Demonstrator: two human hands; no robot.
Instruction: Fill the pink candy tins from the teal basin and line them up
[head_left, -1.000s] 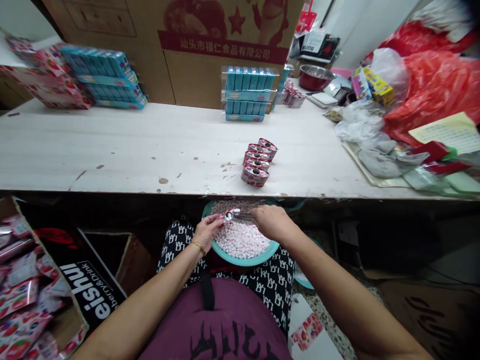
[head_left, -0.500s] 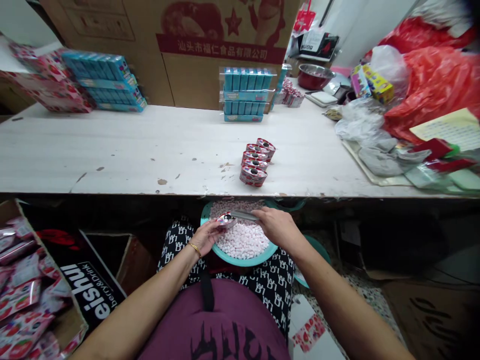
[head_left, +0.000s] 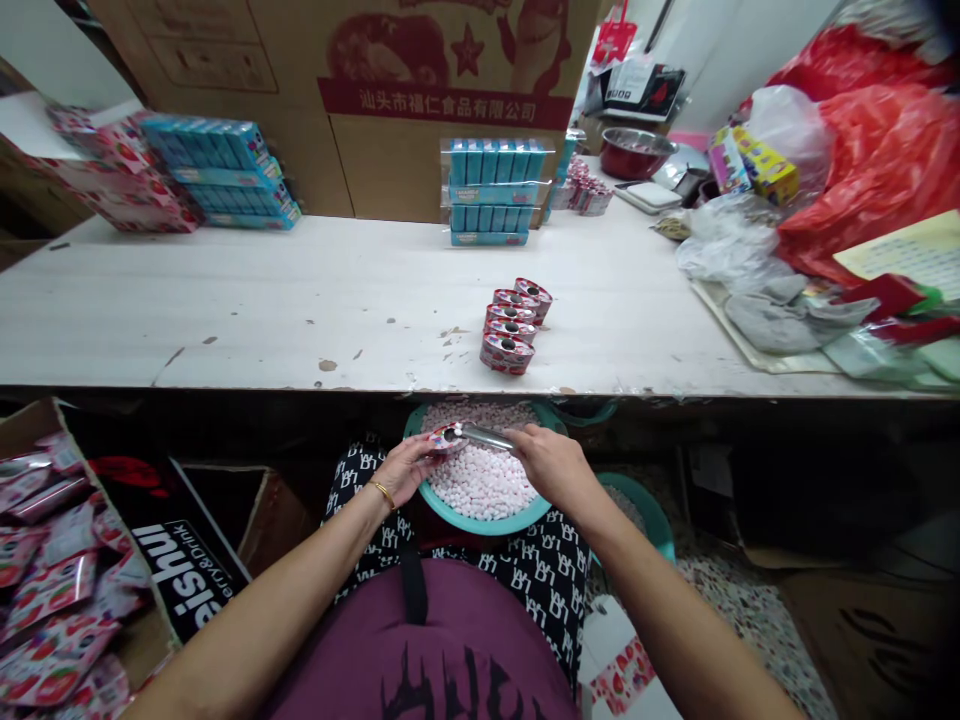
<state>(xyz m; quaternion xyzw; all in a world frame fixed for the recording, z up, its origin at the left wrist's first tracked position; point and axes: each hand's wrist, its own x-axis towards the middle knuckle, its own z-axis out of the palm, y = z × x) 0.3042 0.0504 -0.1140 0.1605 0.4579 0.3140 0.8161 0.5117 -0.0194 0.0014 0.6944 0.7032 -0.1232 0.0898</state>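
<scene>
A small open packet (head_left: pixel 444 439) is pinched by the left hand (head_left: pixel 401 470) above a teal basin (head_left: pixel 487 526) of white sweets (head_left: pixel 480 487). A metal tool (head_left: pixel 489 437) is gripped by the right hand (head_left: pixel 553 465), its tip held close beside the packet's opening. Similar packets (head_left: pixel 508 352) are lined up on the white table (head_left: pixel 360 300).

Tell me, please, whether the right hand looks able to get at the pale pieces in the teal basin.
Probably yes: the right hand is at the edge of the teal basin, and the pale pieces beside it lie uncovered, though it holds a metal tool.
</scene>
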